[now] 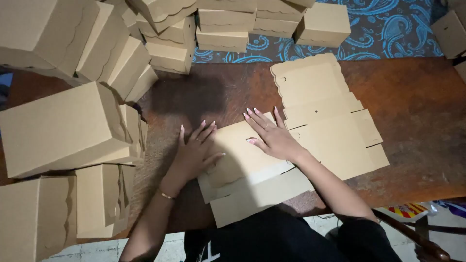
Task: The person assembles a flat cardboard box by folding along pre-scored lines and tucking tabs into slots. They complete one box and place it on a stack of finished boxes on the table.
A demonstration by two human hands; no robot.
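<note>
A flat, unfolded brown cardboard box blank lies on the dark wooden table in front of me. My left hand rests flat on its left edge, fingers spread. Over the blank's upper middle my right hand presses down, palm flat. Neither hand grips anything. A stack of more flat blanks with scalloped edges lies just right of my right hand.
Several assembled brown boxes are piled at the left, near my left arm. More boxes stand along the table's far edge on a blue patterned cloth. A chair arm shows at bottom right.
</note>
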